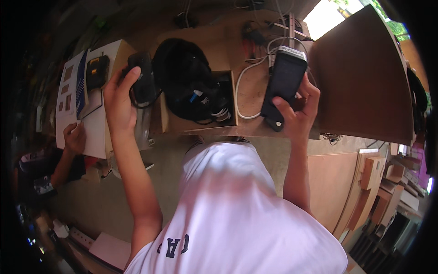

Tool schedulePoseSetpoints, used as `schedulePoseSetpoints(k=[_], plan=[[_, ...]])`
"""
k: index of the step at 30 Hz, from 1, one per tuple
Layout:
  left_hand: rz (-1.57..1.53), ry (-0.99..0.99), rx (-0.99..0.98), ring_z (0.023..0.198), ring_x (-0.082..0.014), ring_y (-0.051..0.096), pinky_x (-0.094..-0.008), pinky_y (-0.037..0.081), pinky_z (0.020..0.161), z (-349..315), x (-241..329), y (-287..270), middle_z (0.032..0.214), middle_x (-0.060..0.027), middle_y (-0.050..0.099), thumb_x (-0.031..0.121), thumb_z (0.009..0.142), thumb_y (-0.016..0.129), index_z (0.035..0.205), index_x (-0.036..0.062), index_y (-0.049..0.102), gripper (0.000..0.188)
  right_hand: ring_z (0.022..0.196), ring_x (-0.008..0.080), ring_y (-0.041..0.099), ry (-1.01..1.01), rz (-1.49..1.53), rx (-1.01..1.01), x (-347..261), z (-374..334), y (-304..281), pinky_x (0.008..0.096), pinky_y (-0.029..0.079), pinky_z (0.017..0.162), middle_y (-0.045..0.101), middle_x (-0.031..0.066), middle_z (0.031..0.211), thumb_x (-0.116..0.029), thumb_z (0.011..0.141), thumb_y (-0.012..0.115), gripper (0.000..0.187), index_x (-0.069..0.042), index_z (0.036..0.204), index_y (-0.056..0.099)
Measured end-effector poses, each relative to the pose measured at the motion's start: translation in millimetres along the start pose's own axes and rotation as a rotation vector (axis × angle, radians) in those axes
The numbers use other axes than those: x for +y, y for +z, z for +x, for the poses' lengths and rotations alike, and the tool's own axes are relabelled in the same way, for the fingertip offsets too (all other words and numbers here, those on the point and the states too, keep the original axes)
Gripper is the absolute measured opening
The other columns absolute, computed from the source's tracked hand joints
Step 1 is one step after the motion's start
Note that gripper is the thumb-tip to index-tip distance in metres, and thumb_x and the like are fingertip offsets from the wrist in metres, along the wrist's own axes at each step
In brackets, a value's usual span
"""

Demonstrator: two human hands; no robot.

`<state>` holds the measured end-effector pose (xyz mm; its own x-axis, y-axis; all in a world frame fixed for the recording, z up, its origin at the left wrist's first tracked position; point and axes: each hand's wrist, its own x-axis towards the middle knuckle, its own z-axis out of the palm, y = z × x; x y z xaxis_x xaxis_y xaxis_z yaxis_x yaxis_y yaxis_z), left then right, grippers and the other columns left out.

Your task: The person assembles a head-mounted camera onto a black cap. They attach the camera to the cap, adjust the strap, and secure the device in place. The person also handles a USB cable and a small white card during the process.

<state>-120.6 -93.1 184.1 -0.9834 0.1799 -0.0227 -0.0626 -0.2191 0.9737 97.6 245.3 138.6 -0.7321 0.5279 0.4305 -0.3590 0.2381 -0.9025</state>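
My left hand [120, 102] grips a dark, rounded oblong device [144, 82], thumb across its face; a thin black loop hangs below it. In my right hand [299, 107] is a black slab-shaped device [287, 75], like a phone or power bank, with a dark glossy face and a pale band at its top end. My thumb presses its lower front, and my other fingers curl round its right side. A white cable [242, 89] curves over the table beside it. Between my hands a black fabric item [182, 75] lies partly over an open cardboard box [235, 98] with cables inside.
On the left, a co-worker's hand [74, 137] rests by a white table [93, 144] holding a black-and-yellow case [97, 72]. A large brown panel [360, 82] stands at right. Cables and a red-handled tool [248, 48] lie at the back; wooden pieces [372, 176] are stacked lower right.
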Motion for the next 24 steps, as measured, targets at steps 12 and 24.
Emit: schedulePoseSetpoints(k=[12, 24], plan=[[0.162, 0.153, 0.002, 0.099, -0.0112, 0.074, -0.0247, 0.057, 0.089, 22, 21, 32, 0.111, -0.0059, 0.079, 0.011, 0.096, 0.084, 0.128, -0.0049, 0.073, 0.037, 0.105, 0.0304, 0.079, -0.032, -0.526, -0.637, -4, -19, 24, 0.0414, 0.065, 0.088, 0.074, 0.0124, 0.132, -0.017, 0.076, 0.095, 0.065, -0.025, 0.137, 0.077], [0.457, 0.212, -0.473, 0.107, -0.0108, 0.072, -0.0255, 0.058, 0.091, 44, 22, 73, 0.12, -0.0084, 0.078, 0.011, 0.1, 0.081, 0.142, 0.0012, 0.068, 0.045, 0.115, 0.0333, 0.07, -0.288, -0.751, -1.01, 100, -65, 149, 0.0462, 0.054, 0.1, 0.066, 0.0076, 0.141, -0.019, 0.089, 0.077, 0.059, -0.035, 0.145, 0.066]])
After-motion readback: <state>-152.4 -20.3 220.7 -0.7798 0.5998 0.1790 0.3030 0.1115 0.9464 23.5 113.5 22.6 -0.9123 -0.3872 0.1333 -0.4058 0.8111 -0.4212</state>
